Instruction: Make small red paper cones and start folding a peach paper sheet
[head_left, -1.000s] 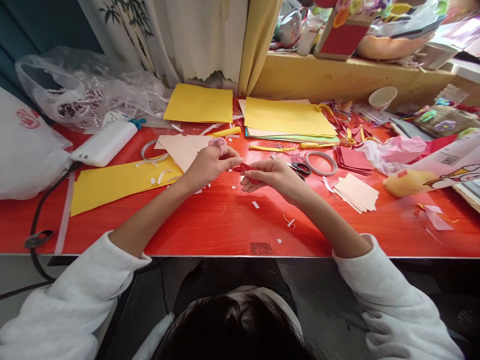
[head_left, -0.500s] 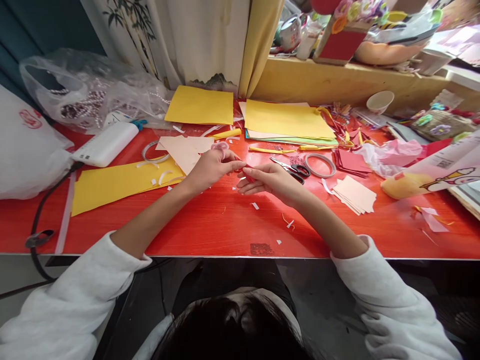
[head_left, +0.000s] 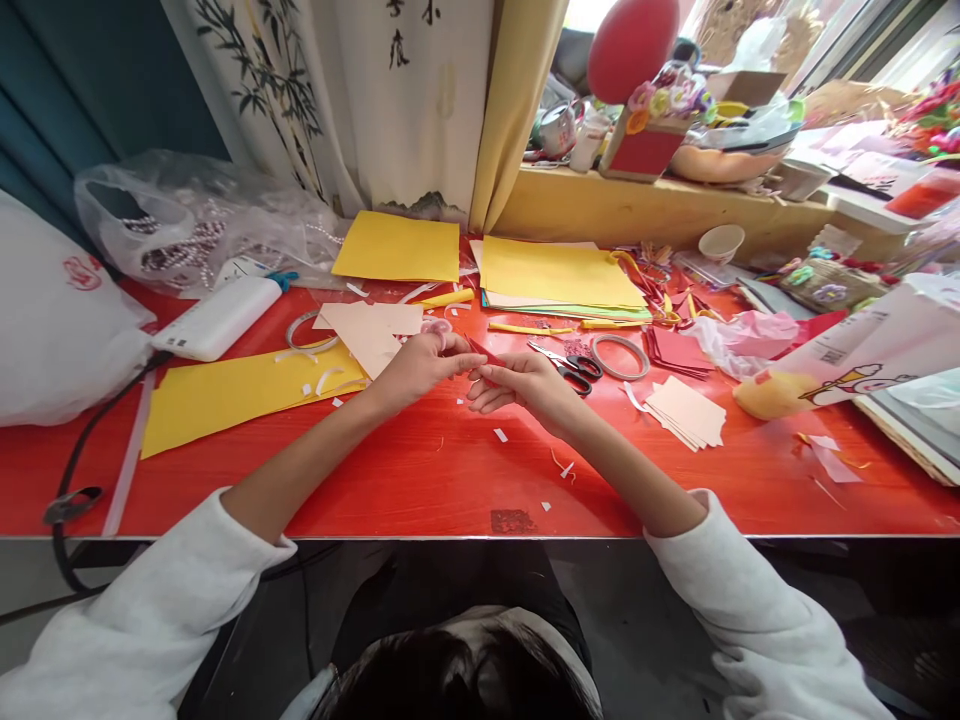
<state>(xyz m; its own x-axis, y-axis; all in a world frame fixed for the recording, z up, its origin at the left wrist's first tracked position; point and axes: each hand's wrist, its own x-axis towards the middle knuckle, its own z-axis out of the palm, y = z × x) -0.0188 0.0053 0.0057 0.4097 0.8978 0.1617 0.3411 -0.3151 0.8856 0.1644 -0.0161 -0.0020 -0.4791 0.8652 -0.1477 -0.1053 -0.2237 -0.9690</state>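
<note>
Above the middle of the red table, my left hand [head_left: 426, 368] pinches a small piece of red paper [head_left: 484, 350] between thumb and forefinger. On the other side of that paper is my right hand [head_left: 529, 385], its thumb and fingers closed on it too. Fingers cover much of the paper, so its full shape is hidden. A pink looped thing [head_left: 436, 328] shows at the back of my left hand; I cannot tell what it is. Black-handled scissors [head_left: 576, 370] lie just beyond my right hand, beside a roll of tape [head_left: 621, 357].
Yellow paper strips [head_left: 217, 400] and a pale sheet [head_left: 367, 325] lie left. Yellow sheets [head_left: 562, 270] are stacked behind. Red squares [head_left: 677, 352] and cream squares [head_left: 686, 412] sit right. A white power strip [head_left: 217, 318] and plastic bags [head_left: 56, 320] stand left; scraps dot the red table [head_left: 435, 490].
The camera view has tilted up and shifted slightly, showing more of the window sill. Both hands stay together at the red paper, with more of its pointed edge visible now.
</note>
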